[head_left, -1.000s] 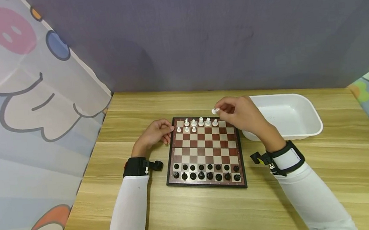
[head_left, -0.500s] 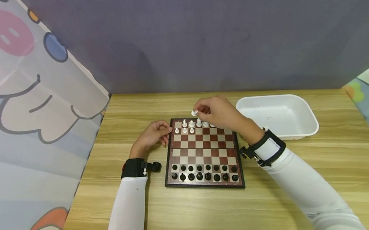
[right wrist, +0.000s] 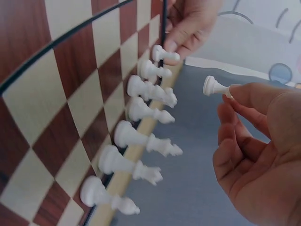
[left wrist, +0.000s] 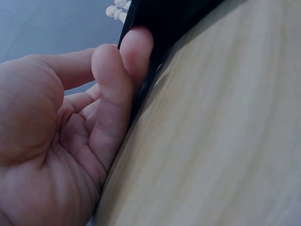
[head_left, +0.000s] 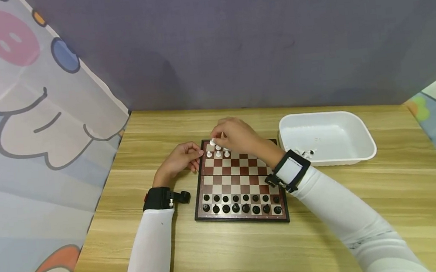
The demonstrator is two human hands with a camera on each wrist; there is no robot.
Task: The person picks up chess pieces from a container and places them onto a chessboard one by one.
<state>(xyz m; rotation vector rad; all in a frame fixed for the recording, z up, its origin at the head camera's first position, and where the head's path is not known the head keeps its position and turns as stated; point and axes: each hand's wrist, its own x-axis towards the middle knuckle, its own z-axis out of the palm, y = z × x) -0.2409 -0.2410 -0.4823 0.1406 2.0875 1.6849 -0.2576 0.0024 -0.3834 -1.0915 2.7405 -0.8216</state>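
Observation:
A chessboard (head_left: 241,169) lies on the table, with several black chess pieces (head_left: 236,207) standing in two rows on its near side. White chess pieces (right wrist: 129,136) stand along the far side, including pawns (head_left: 218,154) near the far-left corner. My right hand (head_left: 237,135) pinches a white chess piece (right wrist: 215,86) by its top between thumb and fingertips, base pointing to the board. The piece is above the far-left corner; its top is hidden in the fingers. My left hand (head_left: 179,160) grips the board's left edge, thumb at the rim and fingers curled alongside.
A white plastic tub (head_left: 327,136) stands right of the board, with a few small black and white pieces (head_left: 308,153) near its front-left corner. A grey panel (head_left: 240,42) rises behind the wooden table (head_left: 245,256). A cartoon-printed curtain (head_left: 38,149) hangs at the left.
My right hand has moved left along the board's far side to the far-left corner, carrying the white chess piece. My left hand has stayed at the board's edge.

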